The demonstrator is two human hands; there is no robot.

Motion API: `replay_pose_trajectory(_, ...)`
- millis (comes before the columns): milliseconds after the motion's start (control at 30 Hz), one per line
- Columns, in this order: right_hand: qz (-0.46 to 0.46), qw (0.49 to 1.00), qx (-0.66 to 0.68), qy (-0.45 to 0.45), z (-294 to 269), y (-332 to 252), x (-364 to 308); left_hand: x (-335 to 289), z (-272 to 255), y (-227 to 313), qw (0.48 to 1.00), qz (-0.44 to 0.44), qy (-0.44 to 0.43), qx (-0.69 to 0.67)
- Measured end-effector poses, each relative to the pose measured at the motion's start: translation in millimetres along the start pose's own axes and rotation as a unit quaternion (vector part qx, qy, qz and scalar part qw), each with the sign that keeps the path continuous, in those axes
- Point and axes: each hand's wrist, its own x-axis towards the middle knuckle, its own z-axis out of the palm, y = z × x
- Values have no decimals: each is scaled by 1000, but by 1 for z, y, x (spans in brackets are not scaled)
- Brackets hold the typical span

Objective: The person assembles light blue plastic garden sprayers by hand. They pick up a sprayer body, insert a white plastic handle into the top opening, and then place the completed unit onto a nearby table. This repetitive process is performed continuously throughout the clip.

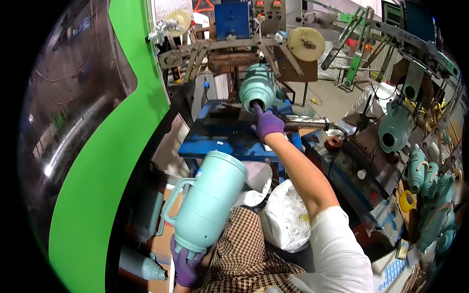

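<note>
A pale teal thermos jug body (207, 200) with a side handle tilts in front of my lap, its wide threaded end up. My purple-gloved left hand (184, 263) is closed around its narrow lower end. Farther off, a second teal jug body (257, 84) sits on the machine over a blue table, its dark round mouth facing me. My right hand (268, 124), also in a purple glove, reaches out with the index finger stretched to that mouth; the fingertip touches or enters it, I cannot tell which. The thumb stands apart from it, and nothing shows in this hand.
The blue machine table (195, 141) carries a metal cylinder (308, 123) on its right. A white bag of stringy scraps (287, 217) stands by my knees. Several teal jugs (430, 180) crowd the right side. A green machine panel (97, 195) curves along my left, near more jugs (141, 263).
</note>
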Motion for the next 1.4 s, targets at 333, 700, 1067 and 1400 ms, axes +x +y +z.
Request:
replay_pose_trajectory(333, -242, 897, 212, 304, -52, 129, -290, 180, 24, 9, 848, -107, 118, -505)
replay_pose_trajectory(700, 200, 824, 511, 139, -38, 163, -477, 451, 220, 104, 921, 288, 85, 247)
replay_pose_trajectory(1067, -16, 858, 508, 71, -77, 151, -392, 387, 171, 201, 834, 492, -231, 93)
replay_pose_trajectory(1400, -30, 782, 608, 135, -122, 144, -340, 233, 13, 254, 764, 413, -493, -48)
